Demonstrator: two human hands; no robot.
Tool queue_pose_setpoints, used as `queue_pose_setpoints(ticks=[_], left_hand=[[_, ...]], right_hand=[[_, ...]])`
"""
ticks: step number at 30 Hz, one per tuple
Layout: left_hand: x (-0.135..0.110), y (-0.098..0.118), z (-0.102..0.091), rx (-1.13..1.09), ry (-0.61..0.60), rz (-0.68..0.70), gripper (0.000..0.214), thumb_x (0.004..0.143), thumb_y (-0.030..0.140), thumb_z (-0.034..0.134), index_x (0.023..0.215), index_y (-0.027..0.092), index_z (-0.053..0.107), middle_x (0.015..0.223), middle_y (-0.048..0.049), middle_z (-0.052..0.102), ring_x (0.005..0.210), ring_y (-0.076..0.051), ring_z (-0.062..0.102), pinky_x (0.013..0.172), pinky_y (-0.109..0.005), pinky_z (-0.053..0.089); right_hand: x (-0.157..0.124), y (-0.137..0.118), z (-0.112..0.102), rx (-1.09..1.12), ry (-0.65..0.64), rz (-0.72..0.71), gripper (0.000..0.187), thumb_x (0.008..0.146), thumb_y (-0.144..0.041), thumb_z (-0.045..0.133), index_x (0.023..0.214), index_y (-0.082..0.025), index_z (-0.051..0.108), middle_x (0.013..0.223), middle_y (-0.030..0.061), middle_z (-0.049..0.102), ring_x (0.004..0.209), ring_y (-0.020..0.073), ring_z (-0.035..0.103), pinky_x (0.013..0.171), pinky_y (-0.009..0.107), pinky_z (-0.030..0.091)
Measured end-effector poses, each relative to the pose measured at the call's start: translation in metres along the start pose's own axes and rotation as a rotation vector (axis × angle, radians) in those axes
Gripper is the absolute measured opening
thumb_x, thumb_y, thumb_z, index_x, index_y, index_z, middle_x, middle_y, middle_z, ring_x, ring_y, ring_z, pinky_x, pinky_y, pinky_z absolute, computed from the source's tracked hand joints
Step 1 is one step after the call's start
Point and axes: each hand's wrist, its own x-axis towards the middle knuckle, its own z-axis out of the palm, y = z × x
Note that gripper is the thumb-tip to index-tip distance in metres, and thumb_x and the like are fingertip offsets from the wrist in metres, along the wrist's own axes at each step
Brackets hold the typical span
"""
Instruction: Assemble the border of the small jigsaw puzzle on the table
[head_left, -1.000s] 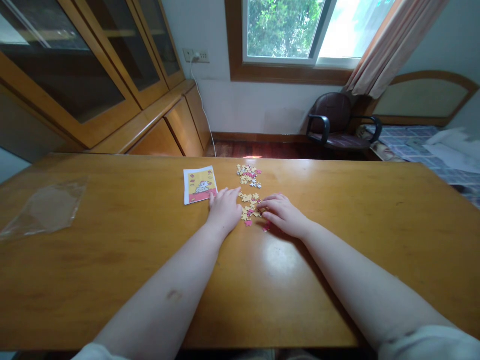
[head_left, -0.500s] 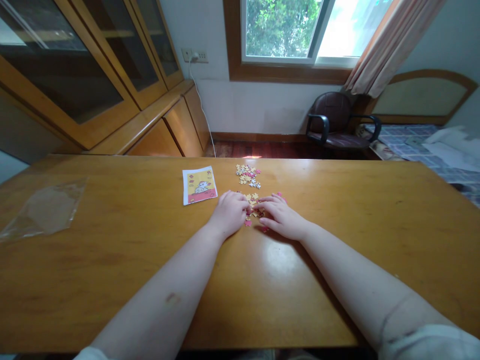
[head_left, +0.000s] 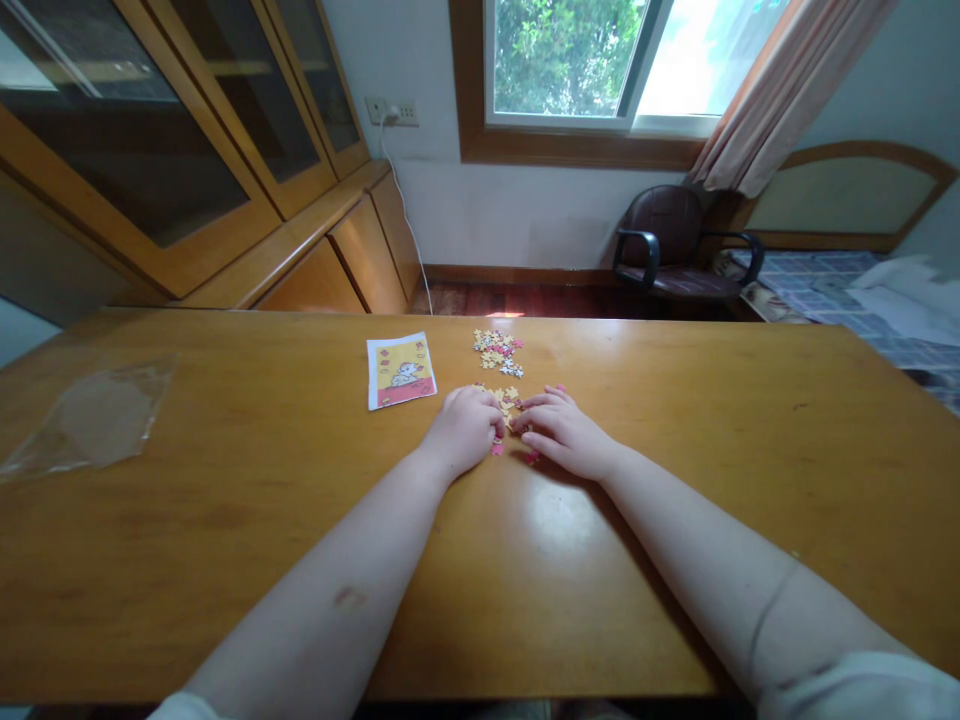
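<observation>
A curled left hand (head_left: 466,425) and a half-open right hand (head_left: 564,432), any hold unclear, flank puzzle pieces (head_left: 508,397) on the desk (head_left: 570,610), where light fingertip nudges should part them without scattering.

Between the left hand (head_left: 465,425) and the right hand (head_left: 562,435) runs only a narrow gap, crowded by the near puzzle pieces (head_left: 508,397) beside the fingers (head_left: 538,400). Straight beyond, the far puzzle pieces (head_left: 495,349) block the way, but a strip of bare bench (head_left: 454,350) separates them from the picture card (head_left: 401,370). Wide room opens right of the right hand, and leftward from the card to the plastic bag (head_left: 94,415).
</observation>
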Motion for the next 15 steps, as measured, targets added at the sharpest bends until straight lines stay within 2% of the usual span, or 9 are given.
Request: queue_pose_setpoints(ticks=[2, 6, 8, 12, 15], left_hand=[[0.000, 0.000, -0.002, 0.013, -0.005, -0.019, 0.027, 0.074, 0.008, 0.052, 0.068, 0.025, 0.073, 0.082, -0.0010, 0.071, 0.088, -0.021, 0.060, 0.088, -0.038, 0.043], [0.000, 0.003, -0.009, 0.056, 0.047, -0.186, 0.032, 0.078, 0.010, 0.047, 0.091, 0.024, 0.073, 0.090, -0.0028, 0.072, 0.088, -0.021, 0.063, 0.083, -0.034, 0.046], [-0.001, 0.005, -0.012, 0.084, 0.026, -0.239, 0.035, 0.080, 0.012, 0.045, 0.098, 0.024, 0.073, 0.091, -0.0031, 0.073, 0.086, -0.021, 0.064, 0.082, -0.034, 0.047], [-0.001, 0.008, -0.015, 0.147, -0.054, -0.238, 0.035, 0.079, 0.016, 0.047, 0.099, 0.026, 0.075, 0.089, -0.0037, 0.074, 0.085, -0.022, 0.065, 0.084, -0.035, 0.047], [-0.001, 0.008, -0.014, 0.144, -0.053, -0.231, 0.035, 0.080, 0.016, 0.048, 0.099, 0.026, 0.075, 0.089, -0.0037, 0.074, 0.086, -0.022, 0.066, 0.083, -0.034, 0.048]], right_hand=[[0.000, 0.000, 0.000, -0.001, 0.002, 0.009, 0.029, 0.095, -0.039, 0.045, 0.106, -0.023, 0.066, 0.113, 0.0093, 0.066, 0.120, 0.0224, 0.052, 0.112, 0.051, 0.021], [0.001, 0.001, 0.001, -0.011, 0.045, 0.058, 0.028, 0.096, -0.037, 0.043, 0.104, -0.024, 0.066, 0.110, 0.0074, 0.068, 0.116, 0.0219, 0.053, 0.111, 0.050, 0.021], [0.001, 0.002, 0.002, -0.012, 0.089, 0.089, 0.028, 0.096, -0.036, 0.041, 0.102, -0.023, 0.066, 0.108, 0.0064, 0.069, 0.113, 0.0211, 0.055, 0.111, 0.049, 0.021], [0.002, 0.006, 0.002, 0.001, 0.223, 0.180, 0.029, 0.097, -0.036, 0.041, 0.096, -0.022, 0.066, 0.104, 0.0056, 0.070, 0.105, 0.0203, 0.058, 0.109, 0.046, 0.024], [0.002, 0.009, 0.001, -0.003, 0.310, 0.242, 0.031, 0.097, -0.035, 0.039, 0.090, -0.021, 0.066, 0.096, 0.0053, 0.070, 0.098, 0.0204, 0.060, 0.107, 0.044, 0.028]])
